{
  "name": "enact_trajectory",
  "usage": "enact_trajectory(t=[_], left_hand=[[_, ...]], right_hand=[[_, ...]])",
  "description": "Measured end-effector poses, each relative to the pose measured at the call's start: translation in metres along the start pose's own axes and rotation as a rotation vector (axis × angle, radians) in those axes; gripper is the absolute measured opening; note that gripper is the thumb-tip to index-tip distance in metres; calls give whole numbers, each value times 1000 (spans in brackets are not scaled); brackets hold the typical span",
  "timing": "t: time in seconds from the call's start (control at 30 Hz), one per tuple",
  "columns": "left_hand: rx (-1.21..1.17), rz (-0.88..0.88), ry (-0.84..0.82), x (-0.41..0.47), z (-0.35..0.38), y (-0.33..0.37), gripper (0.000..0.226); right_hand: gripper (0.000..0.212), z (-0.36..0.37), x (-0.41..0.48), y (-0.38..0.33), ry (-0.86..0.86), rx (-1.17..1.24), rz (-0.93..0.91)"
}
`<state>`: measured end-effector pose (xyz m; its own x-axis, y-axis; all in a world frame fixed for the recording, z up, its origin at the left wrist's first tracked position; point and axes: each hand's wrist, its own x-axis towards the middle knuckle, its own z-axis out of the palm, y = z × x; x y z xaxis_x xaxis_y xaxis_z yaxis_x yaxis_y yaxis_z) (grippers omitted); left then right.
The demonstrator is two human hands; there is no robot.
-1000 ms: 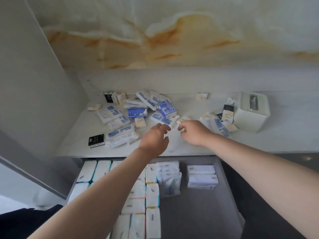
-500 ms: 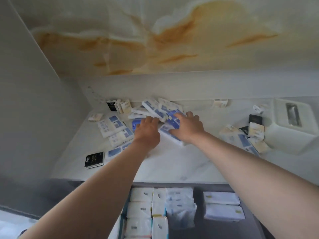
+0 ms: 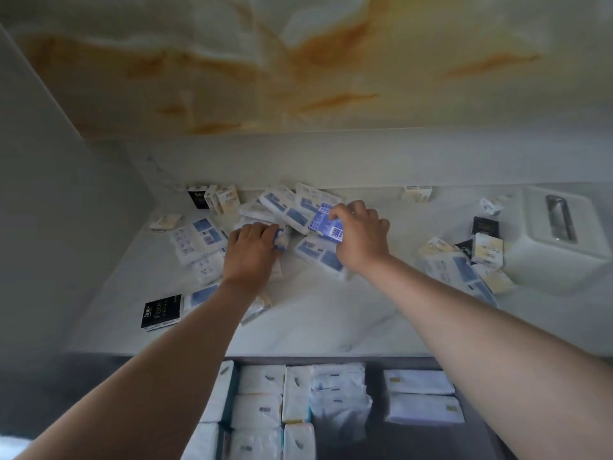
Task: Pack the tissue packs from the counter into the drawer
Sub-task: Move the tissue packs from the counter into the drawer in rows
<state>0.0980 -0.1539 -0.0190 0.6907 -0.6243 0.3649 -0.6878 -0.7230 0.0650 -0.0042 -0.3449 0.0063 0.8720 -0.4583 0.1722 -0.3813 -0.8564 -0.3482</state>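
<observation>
Stock: tissue packs (image 3: 288, 207), a loose heap at the back of the table (image 3: 315, 327), with more scattered to the right. The drawer (image 3: 401, 441) stands open below, its left rows filled and its right side partly bare.
- right hand (image 3: 363, 235): fingers clamped on a blue pack (image 3: 323, 224), tilted up off the heap.
- left hand (image 3: 250, 257): fingers curled over a small pack (image 3: 282, 239) lying on the table; hold looks partial.

Handling note: wrappers look soft. Close firmly on each pack's sides, lift clear of neighbours before drawing back, and lay flat in the drawer's bare side.
</observation>
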Motion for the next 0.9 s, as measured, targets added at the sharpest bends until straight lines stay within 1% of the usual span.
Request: enact_trajectory(t=[0.07,0.1,0.33,0.47,0.53,0.63,0.73,0.83,0.9], left_hand=[[-26,29,120,-11,-7,-2,42],[-39,32,149,-17,-12,-2,42],[-77,128,213,-77,-44,6,41],[-124,151,241,-113,-67,17,41],[-146,199,243,-131,-76,23,39],[-185,271,204,-162,-82,27,39],[-225,292,131,-196,-83,29,39],[-218,327,31,-223,-80,32,36],[-221,332,-66,-234,-77,36,35]], right_hand=[[60,-5,-3,-2,-22,101,0],[59,-7,-6,-4,-32,150,3],[55,-23,-49,-18,-99,414,37],[48,-39,-84,-29,-166,472,15],[41,-48,-103,-33,-211,472,1],[37,-59,-132,-34,-268,441,6],[34,-62,-161,-33,-313,452,51],[28,-60,-186,-29,-349,439,103],[22,-58,-199,-27,-387,424,133]])
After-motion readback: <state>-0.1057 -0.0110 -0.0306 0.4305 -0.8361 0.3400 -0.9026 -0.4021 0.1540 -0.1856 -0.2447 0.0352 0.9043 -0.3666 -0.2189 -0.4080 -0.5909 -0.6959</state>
